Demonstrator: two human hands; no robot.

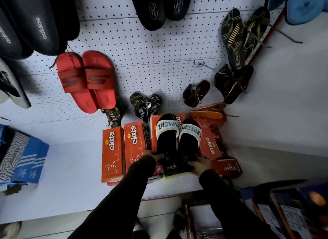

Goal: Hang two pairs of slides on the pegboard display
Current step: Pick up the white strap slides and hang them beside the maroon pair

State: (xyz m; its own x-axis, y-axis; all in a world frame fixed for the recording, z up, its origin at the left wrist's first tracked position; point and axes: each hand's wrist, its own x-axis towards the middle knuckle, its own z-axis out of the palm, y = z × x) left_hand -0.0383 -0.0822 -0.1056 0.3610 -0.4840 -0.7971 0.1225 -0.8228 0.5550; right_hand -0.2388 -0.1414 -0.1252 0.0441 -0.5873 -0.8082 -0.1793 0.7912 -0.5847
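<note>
Dim, bluish light; soft focus; edges bowed by wide-angle distortion.

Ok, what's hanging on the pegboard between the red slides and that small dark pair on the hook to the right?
In the head view, a dark striped pair of sandals hangs between the red slides and the small dark pair.

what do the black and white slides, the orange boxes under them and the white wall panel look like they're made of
Black slides: matte foam or rubber soles by the dull look; white straps with printed letters, likely synthetic.
Orange boxes: printed cardboard, with folded edges and worn corners.
Wall panel: white pegboard with even rows of holes, painted metal or hardboard; cannot tell which.
</note>
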